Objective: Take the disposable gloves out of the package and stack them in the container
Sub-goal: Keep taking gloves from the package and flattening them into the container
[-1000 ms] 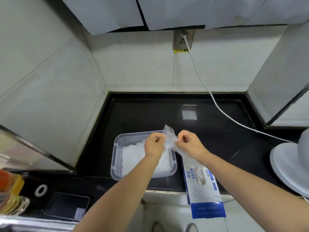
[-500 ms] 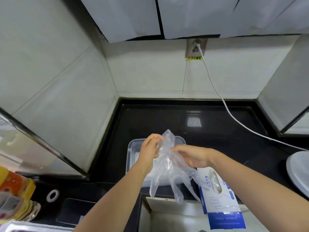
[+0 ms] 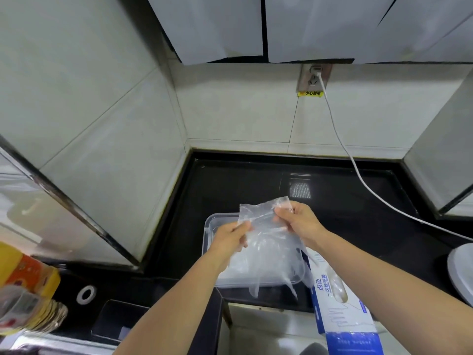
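A clear disposable glove [image 3: 266, 226] hangs spread out above the clear plastic container [image 3: 207, 226] on the black counter. My left hand [image 3: 230, 239] pinches its left cuff edge and my right hand [image 3: 297, 221] pinches its right cuff corner. The glove's fingers dangle down past the container's front rim. Inside the container lies a pale pile of gloves, mostly hidden behind the held glove. The blue and white glove package [image 3: 343, 311] lies flat to the right of the container, sticking out over the counter's front edge.
A white cable [image 3: 358, 172] runs from the wall socket [image 3: 314, 76] across the counter to the right. A white round object [image 3: 460, 270] sits at the right edge. Bottles [image 3: 25, 298], a white ring [image 3: 86, 294] and a dark tray [image 3: 120, 321] lie at lower left.
The glove came fully out of the package and was opened flat; my hands moved apart to its cuff corners. The view swung left and upward.
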A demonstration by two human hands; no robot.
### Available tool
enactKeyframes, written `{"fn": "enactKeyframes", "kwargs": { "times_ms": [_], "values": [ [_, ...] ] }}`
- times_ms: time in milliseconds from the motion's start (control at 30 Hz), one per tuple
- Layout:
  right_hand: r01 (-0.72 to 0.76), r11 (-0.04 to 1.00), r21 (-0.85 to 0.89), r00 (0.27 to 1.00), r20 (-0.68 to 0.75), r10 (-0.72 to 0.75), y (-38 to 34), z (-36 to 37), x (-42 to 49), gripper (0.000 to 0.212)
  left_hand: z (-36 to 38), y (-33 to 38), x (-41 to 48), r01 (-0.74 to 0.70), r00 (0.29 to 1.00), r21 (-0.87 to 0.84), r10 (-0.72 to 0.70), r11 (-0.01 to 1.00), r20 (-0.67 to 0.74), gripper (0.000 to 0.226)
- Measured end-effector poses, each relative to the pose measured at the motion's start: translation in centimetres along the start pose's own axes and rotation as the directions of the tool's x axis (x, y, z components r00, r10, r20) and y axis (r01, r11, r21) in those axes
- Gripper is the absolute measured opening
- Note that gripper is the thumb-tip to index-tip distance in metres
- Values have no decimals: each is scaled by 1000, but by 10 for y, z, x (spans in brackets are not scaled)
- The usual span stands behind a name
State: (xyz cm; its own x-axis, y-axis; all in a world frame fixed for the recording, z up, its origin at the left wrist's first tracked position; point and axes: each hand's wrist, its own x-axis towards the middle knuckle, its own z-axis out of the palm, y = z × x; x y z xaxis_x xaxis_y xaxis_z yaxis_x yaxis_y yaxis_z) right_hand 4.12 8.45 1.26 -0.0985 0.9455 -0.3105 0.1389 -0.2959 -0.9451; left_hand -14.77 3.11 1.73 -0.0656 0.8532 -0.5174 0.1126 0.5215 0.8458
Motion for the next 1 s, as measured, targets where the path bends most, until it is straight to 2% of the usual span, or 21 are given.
{"fn": "enactKeyframes", "kwargs": {
  "times_ms": [67, 167, 233, 300, 367, 433, 467, 533, 567, 633, 767, 833, 900, 933, 967, 1000],
  "values": [
    [49, 990, -132, 998, -33, -54, -4, -1, 3, 14, -5, 1, 2, 53, 998, -38, -55, 998, -37, 30],
    [115, 956, -271, 985, 156, -74, -13, 1, 3, 13, -9, 6, 4, -34, 999, -39, 33, 999, -35, 46],
    [178, 928, -326, 954, 290, -81, -22, 7, 0, 10, -8, 18, 4, -127, 992, 59, 126, 990, 26, 47],
    [200, 925, -324, 938, 337, -85, -28, 15, 1, 7, -6, 28, 6, -214, 973, 239, 186, 947, 135, 34],
    [123, 963, -240, 945, 324, -40, -28, 18, 5, 27, -7, 30, 10, -257, 964, 293, 223, 921, 143, 19],
    [-29, 983, -182, 922, 374, 97, -25, 15, 7, 46, -8, 28, 16, -253, 967, 285, 254, 925, 35, 15],
    [-93, 976, -195, 880, 443, 172, -22, 11, 7, 44, -9, 25, 18, -238, 965, 292, 259, 926, -35, 14],
    [-179, 950, -256, 777, 555, 296, -16, 2, 8, 23, -13, 18, 25, -197, 959, 286, 244, 938, -141, 12],
    [-211, 934, -290, 760, 552, 343, -15, -3, 8, 16, -15, 14, 27, -189, 955, 268, 240, 945, -173, 14],
    [-243, 914, -325, 805, 459, 377, -14, -12, 14, 12, -22, 3, 30, -191, 940, 259, 252, 947, -228, 18],
    [-295, 932, -209, 894, 283, 347, -24, -23, 26, 13, -25, -13, 29, -146, 923, 412, 274, 900, -271, 23],
    [-251, 931, -264, 939, 167, 300, -29, -20, 31, 18, -17, -19, 30, -99, 925, 492, 262, 865, -274, 22],
    [-137, 915, -379, 984, 55, 170, -28, -9, 37, 32, -7, -26, 29, -42, 928, 558, 239, 829, -285, 24],
    [-53, 874, -483, 998, -11, 54, -24, -2, 39, 41, -3, -29, 28, -10, 932, 573, 216, 820, -293, 26],
    [44, 792, -609, 992, -65, -105, -20, 5, 40, 47, 2, -33, 28, 17, 933, 585, 196, 811, -300, 29],
    [166, 679, -715, 953, -61, -297, -18, 12, 35, 47, 6, -35, 27, 38, 935, 593, 180, 804, -305, 32]
  ]
}}
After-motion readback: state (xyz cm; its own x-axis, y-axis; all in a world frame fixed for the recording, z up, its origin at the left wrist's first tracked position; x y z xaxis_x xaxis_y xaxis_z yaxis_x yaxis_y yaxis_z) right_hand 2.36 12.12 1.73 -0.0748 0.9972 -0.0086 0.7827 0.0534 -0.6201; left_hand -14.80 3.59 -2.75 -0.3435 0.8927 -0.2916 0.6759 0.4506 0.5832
